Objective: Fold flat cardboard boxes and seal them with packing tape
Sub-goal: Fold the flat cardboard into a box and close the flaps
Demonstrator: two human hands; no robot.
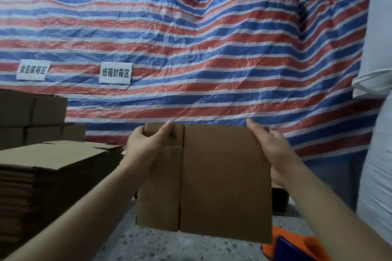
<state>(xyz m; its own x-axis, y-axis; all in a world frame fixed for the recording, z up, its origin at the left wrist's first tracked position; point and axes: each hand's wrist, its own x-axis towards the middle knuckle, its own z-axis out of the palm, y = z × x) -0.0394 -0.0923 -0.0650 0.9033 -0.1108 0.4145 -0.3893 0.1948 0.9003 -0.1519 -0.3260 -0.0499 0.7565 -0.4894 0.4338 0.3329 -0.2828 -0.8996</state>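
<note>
Both hands are on the flat cardboard box (212,178) here, held up in the air in front of the person and above the speckled floor (169,246). Left hand (146,146) pinches the top left corner, thumb over the near face and fingers curled behind. Right hand (269,146) clamps the right edge up near the top corner, fingers wrapped around the back. Grabbing it at opposite sides like that makes sense to me, since it sets up pushing the edges toward each other so the flattened sleeve pops open into a tube (my guess, nothing has opened yet). Flaps are all unfolded, so the job on this one has barely begun.

Just left of it sits the stack of flat boxes (53,176), close enough to grab the next one without moving. Behind that stack are some already-folded cartons (31,116). Down at the lower right there's an orange and blue tape dispenser (301,248) on the floor, right by the right arm, presumably parked there for sealing. A striped tarp (191,48) with two paper signs (115,73) covers the background.
</note>
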